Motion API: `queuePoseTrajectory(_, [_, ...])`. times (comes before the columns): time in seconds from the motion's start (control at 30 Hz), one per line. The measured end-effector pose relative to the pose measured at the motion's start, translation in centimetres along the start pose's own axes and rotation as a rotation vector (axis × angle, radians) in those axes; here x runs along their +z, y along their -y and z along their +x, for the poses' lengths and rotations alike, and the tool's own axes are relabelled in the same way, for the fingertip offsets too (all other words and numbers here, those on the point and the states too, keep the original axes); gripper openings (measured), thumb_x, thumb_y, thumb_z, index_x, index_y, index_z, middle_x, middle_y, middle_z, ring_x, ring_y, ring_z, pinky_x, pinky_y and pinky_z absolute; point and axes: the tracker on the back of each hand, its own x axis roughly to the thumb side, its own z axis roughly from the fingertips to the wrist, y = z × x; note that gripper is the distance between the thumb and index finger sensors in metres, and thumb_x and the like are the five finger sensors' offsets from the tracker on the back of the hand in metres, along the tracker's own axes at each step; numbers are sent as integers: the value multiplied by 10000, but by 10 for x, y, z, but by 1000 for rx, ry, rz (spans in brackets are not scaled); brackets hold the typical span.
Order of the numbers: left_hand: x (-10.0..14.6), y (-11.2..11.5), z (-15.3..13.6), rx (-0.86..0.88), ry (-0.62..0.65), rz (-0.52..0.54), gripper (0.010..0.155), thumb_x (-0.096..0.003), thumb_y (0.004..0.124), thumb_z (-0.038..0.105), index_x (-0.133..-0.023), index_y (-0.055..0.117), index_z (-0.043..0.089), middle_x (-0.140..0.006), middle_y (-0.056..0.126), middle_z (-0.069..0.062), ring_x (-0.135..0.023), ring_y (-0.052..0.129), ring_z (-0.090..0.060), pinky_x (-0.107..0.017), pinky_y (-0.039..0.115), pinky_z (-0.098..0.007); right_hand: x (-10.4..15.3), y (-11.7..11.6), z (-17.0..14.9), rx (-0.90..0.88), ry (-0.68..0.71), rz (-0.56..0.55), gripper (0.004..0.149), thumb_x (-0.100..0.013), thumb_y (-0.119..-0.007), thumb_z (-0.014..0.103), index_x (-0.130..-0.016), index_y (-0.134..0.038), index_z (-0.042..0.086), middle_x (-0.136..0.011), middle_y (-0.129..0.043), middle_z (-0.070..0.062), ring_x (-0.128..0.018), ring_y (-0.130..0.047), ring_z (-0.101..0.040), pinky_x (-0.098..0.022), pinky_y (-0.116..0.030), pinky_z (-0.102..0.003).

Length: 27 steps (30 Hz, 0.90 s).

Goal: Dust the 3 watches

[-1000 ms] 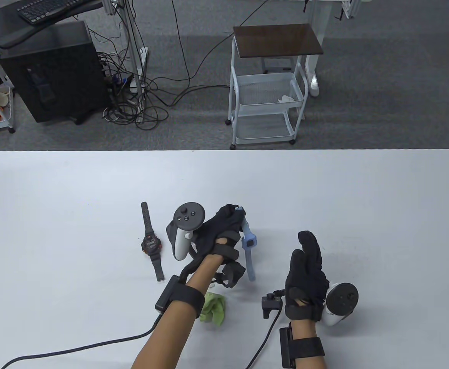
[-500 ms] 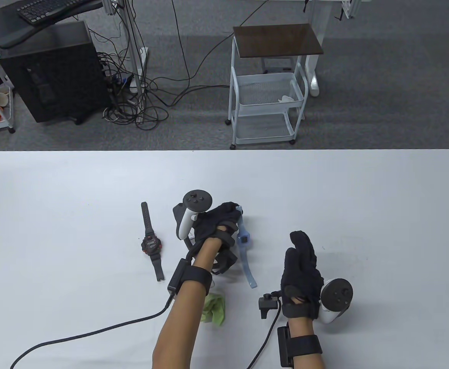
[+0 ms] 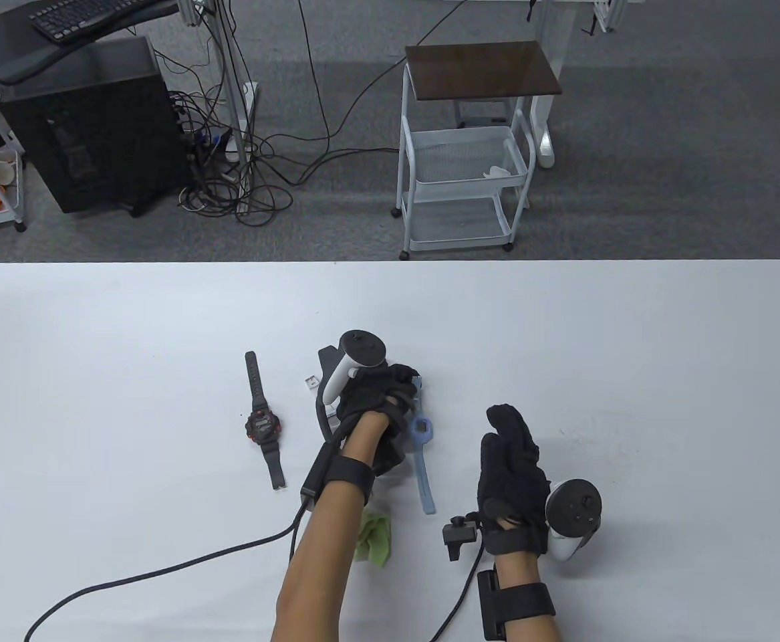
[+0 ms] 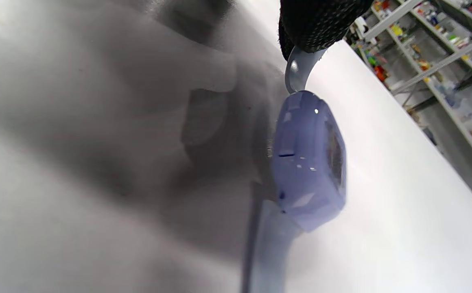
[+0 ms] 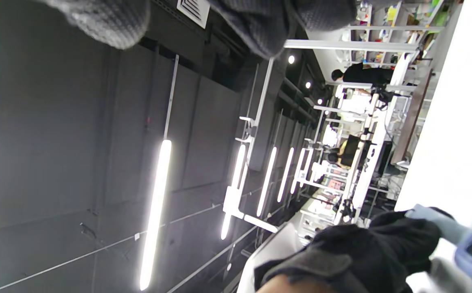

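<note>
Your left hand point(image 3: 376, 408) is curled round the far strap of the light blue watch point(image 3: 423, 441), pinching it so the case hangs turned on edge. In the left wrist view the glove fingertips point(image 4: 321, 20) clamp the strap just above the blue case point(image 4: 309, 158), which sits close over the white table point(image 3: 630, 348). The near strap trails toward you, its tip on or just above the table; you cannot tell which.

Your right hand point(image 3: 510, 468) is held apart to the right of the blue watch, fingers straight and together, holding nothing, edge-on above the table.

The black watch point(image 3: 264, 424) with the red-ringed face lies flat to the left of your left hand, its straps stretched far and near. A crumpled green cloth point(image 3: 375, 538) lies near your left forearm, on the near side of the blue watch. Only these two watches show clearly; a small white thing point(image 3: 310, 381) lies just left of your left hand, too hidden to name.
</note>
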Motion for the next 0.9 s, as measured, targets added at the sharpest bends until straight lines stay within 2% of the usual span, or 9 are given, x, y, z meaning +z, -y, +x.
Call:
queuePoseTrajectory(0.13, [-2, 4, 2, -70, 0, 17, 449, -598, 699, 429, -1042, 646, 382, -1223, 101, -38, -1085, -33, -410, -709, 98, -675, 0, -3, -2, -11, 1, 23, 811, -479, -613, 654, -994, -596, 29, -1025, -480, -363, -873, -435, -654, -462, -153, -828])
queuePoseTrajectory(0.33, [-1, 1, 1, -49, -2, 14, 525, -602, 697, 445, -1096, 540, 360, -1221, 92, -48, -1083, -42, -409, -713, 96, -669, 0, -5, -3, -23, -5, 20, 810, -478, -616, 653, -992, -601, 26, -1023, -486, -364, -871, -441, -655, -464, -152, -828])
queuePoseTrajectory(0.5, [9, -7, -1, 12, 50, 44, 575, -603, 694, 468, -1127, 521, 309, -1235, 171, -33, -1092, -4, -415, -728, 123, -660, 0, -6, -5, -21, -4, 30, 813, -475, -620, 653, -991, -602, 24, -1023, -486, -365, -870, -441, -656, -463, -148, -829])
queuePoseTrajectory(0.6, [24, -13, 1, 49, 116, 31, 612, -604, 686, 490, -1144, 471, 298, -1232, 169, -42, -1090, -5, -419, -730, 120, -658, 0, -7, -5, -16, 0, 37, 812, -476, -620, 652, -990, -603, 24, -1022, -486, -367, -870, -440, -656, -463, -148, -828])
queuePoseTrajectory(0.7, [50, -21, 5, 65, 221, 17, 635, -608, 669, 514, -1156, 430, 301, -1231, 168, -51, -1090, -9, -422, -731, 113, -658, 0, -8, -5, -7, 5, 46, 812, -477, -620, 652, -990, -602, 24, -1021, -488, -366, -869, -443, -656, -463, -152, -828])
queuePoseTrajectory(0.9, [124, -46, -5, 131, 453, 42, 582, -627, 582, 494, -1155, 443, 290, -1241, 209, -53, -1099, 24, -442, -730, 122, -667, 5, -16, 0, -44, 17, 88, 820, -477, -611, 665, -1000, -584, 34, -1028, -481, -358, -872, -442, -653, -469, -175, -827])
